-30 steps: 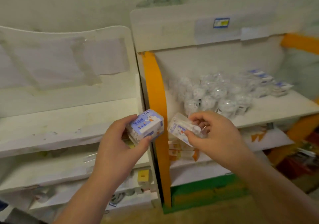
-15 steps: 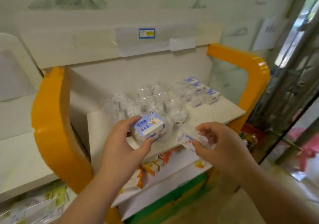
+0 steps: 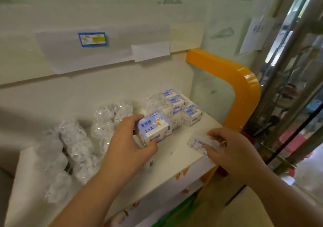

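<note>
**Two packs in hand at the white shelf**

Left hand (image 3: 125,148) clasped round a blue-and-white box marked "1+1" (image 3: 153,128). Fingers curled over the far left end, thumb tucked under the near face. Held printed face up, lettering upright to the wearer. Long axis left to right, about parallel to the shelf's front edge. Positioned over the white shelf (image 3: 174,160), toward its right half, just in front of a row of like boxes (image 3: 192,114) in the back right corner. Cannot tell whether resting on the board or held just above it.

Right hand (image 3: 232,149) pinching a small clear packet (image 3: 199,143) between thumb and curled fingers. Held near flat, long axis left to right, dipping slightly to the right. Printed blue end pointing left, toward the box. Placed over the shelf's front right corner, near the box but apart from it.

Left half of shelf: bundles of clear plastic packs (image 3: 76,142), crowded together. Orange frame (image 3: 241,86) bending round the shelf's right side. Blue-bordered price tag (image 3: 92,39) with a yellow patch, stuck on the panel above.
</note>
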Demonstrator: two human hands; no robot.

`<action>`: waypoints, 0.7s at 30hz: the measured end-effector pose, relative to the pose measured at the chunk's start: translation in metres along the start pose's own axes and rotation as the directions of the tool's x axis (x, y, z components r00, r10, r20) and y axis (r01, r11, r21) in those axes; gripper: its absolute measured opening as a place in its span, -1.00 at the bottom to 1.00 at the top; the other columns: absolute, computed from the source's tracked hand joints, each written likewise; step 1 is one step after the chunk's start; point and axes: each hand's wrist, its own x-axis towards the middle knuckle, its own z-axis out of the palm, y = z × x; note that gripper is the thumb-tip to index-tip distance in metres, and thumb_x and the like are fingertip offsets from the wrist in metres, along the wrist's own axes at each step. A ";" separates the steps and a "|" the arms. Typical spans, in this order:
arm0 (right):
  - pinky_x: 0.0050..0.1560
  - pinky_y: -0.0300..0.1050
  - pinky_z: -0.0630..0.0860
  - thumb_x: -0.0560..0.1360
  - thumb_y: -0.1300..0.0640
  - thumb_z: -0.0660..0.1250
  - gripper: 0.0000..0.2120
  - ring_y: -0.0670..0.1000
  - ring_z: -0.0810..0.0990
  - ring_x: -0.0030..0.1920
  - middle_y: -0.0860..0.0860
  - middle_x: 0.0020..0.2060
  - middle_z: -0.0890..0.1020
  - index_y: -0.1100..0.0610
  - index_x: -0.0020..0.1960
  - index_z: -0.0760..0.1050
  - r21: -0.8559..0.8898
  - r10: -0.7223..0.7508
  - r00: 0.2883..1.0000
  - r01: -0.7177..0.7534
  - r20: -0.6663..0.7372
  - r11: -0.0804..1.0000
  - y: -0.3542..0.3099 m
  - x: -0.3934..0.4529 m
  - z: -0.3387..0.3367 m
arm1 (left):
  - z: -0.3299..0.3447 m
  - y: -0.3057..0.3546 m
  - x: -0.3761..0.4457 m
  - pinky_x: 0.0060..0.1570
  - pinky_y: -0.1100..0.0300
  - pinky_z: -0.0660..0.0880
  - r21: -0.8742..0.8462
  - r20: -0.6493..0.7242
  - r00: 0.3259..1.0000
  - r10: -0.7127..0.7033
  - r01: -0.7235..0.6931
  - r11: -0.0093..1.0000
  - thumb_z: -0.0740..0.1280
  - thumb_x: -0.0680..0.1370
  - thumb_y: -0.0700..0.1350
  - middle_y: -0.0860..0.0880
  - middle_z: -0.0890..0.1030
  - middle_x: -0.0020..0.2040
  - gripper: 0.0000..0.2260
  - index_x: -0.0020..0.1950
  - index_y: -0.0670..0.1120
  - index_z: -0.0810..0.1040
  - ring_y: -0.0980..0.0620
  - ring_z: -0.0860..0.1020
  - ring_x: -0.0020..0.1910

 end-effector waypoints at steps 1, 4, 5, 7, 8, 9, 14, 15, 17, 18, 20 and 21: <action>-0.05 -0.38 0.38 0.43 -0.02 0.46 -0.61 -0.18 0.50 0.03 -0.22 0.04 0.52 -0.07 0.23 0.50 -0.008 -0.007 1.000 0.008 0.020 1.000 0.008 0.010 -0.003 | 0.010 0.000 0.006 -0.02 0.54 0.33 0.015 -0.011 1.000 0.001 -0.001 1.000 0.52 0.32 -0.07 0.25 0.48 0.05 -0.49 0.19 0.15 0.42 0.29 0.48 0.05; -0.19 -0.48 0.38 0.44 -0.01 0.45 -0.64 -0.28 0.47 -0.04 -0.25 0.02 0.50 -0.09 0.21 0.47 0.008 -0.037 0.992 0.036 0.123 0.999 0.027 0.032 -0.014 | 0.039 0.003 0.023 0.00 0.48 0.37 0.081 -0.019 0.999 -0.028 0.029 0.996 0.50 0.29 0.02 0.23 0.45 0.06 -0.49 0.18 0.16 0.41 0.26 0.48 0.04; -0.20 -0.50 0.39 0.44 -0.01 0.46 -0.65 -0.32 0.47 -0.04 -0.27 0.00 0.50 -0.10 0.19 0.47 0.025 -0.054 0.986 0.051 0.157 0.998 0.034 0.037 -0.019 | 0.050 0.005 0.028 0.03 0.45 0.40 0.103 -0.007 0.999 -0.042 0.043 0.994 0.51 0.29 0.04 0.20 0.44 0.07 -0.48 0.20 0.13 0.42 0.27 0.48 0.05; -0.15 -0.52 0.39 0.43 0.01 0.48 -0.69 -0.39 0.45 -0.01 -0.24 -0.04 0.53 -0.12 0.13 0.49 0.073 -0.093 0.968 0.078 0.231 0.994 0.049 0.047 -0.030 | 0.075 0.010 0.039 0.12 0.35 0.44 0.154 0.024 0.998 -0.057 0.053 0.987 0.53 0.32 0.03 0.12 0.42 0.11 -0.44 0.27 0.04 0.45 0.27 0.47 0.06; -0.13 -0.51 0.39 0.43 0.02 0.48 -0.70 -0.41 0.44 0.00 -0.22 -0.05 0.55 -0.13 0.10 0.49 0.092 -0.114 0.959 0.093 0.259 0.991 0.056 0.051 -0.035 | 0.088 0.014 0.044 0.15 0.31 0.44 0.187 0.045 0.997 -0.054 0.045 0.981 0.53 0.33 0.03 0.11 0.41 0.14 -0.43 0.29 0.01 0.45 0.25 0.48 0.06; -0.11 -0.48 0.41 0.42 0.03 0.49 -0.73 -0.39 0.44 0.00 -0.20 -0.07 0.56 -0.13 0.07 0.50 0.106 -0.137 0.952 0.111 0.274 0.988 0.064 0.054 -0.039 | 0.101 0.019 0.049 0.18 0.28 0.43 0.228 0.071 0.996 -0.047 0.030 0.973 0.52 0.34 0.04 0.10 0.39 0.15 -0.42 0.32 0.00 0.44 0.21 0.48 0.08; -0.13 -0.31 0.45 0.41 0.04 0.47 -0.82 -0.21 0.52 -0.07 -0.22 -0.12 0.53 -0.12 -0.03 0.53 0.171 -0.250 0.917 0.204 0.312 0.964 0.092 0.064 -0.055 | 0.162 0.041 0.070 0.25 0.21 0.40 0.332 0.143 0.989 -0.023 -0.026 0.943 0.49 0.37 0.10 0.06 0.40 0.21 -0.39 0.37 -0.01 0.43 0.11 0.46 0.17; -0.12 -0.30 0.46 0.42 0.02 0.46 -0.82 -0.21 0.52 -0.07 -0.21 -0.11 0.52 -0.12 -0.02 0.52 0.179 -0.256 0.907 0.206 0.334 0.962 0.096 0.065 -0.057 | 0.173 0.043 0.072 0.28 0.20 0.38 0.347 0.150 0.988 -0.033 -0.021 0.937 0.49 0.37 0.11 0.06 0.40 0.22 -0.39 0.37 -0.01 0.43 0.09 0.45 0.20; -0.13 -0.22 0.50 0.41 0.00 0.45 -0.83 -0.18 0.53 -0.08 -0.18 -0.12 0.52 -0.11 -0.03 0.51 0.188 -0.276 0.892 0.221 0.357 0.957 0.103 0.068 -0.059 | 0.193 0.041 0.077 0.32 0.16 0.34 0.401 0.149 0.987 -0.059 -0.006 0.916 0.48 0.38 0.12 0.04 0.41 0.25 -0.40 0.37 -0.01 0.44 0.04 0.41 0.26; -0.15 -0.19 0.52 0.40 -0.01 0.45 -0.82 -0.17 0.53 -0.09 -0.18 -0.12 0.52 -0.11 -0.05 0.51 0.196 -0.292 0.888 0.235 0.356 0.952 0.106 0.069 -0.059 | 0.201 0.039 0.078 0.33 0.16 0.32 0.432 0.140 0.987 -0.074 0.006 0.902 0.47 0.39 0.12 0.03 0.42 0.26 -0.41 0.37 -0.02 0.44 0.00 0.39 0.28; -0.14 -0.14 0.53 0.36 -0.02 0.44 -0.81 -0.17 0.54 -0.09 -0.21 -0.10 0.51 -0.13 -0.06 0.50 0.209 -0.319 0.878 0.258 0.358 0.943 0.111 0.071 -0.061 | 0.213 0.033 0.077 0.30 0.16 0.30 0.490 0.105 0.989 -0.100 0.036 0.871 0.46 0.39 0.12 0.01 0.42 0.25 -0.41 0.37 -0.02 0.45 -0.05 0.38 0.25; -0.14 -0.13 0.53 0.35 -0.03 0.43 -0.81 -0.17 0.54 -0.09 -0.22 -0.09 0.50 -0.14 -0.06 0.49 0.213 -0.330 0.873 0.268 0.359 0.940 0.114 0.071 -0.062 | 0.216 0.031 0.075 0.28 0.15 0.30 0.514 0.089 0.991 -0.100 0.040 0.857 0.46 0.38 0.13 0.00 0.43 0.23 -0.42 0.35 -0.03 0.47 -0.06 0.39 0.22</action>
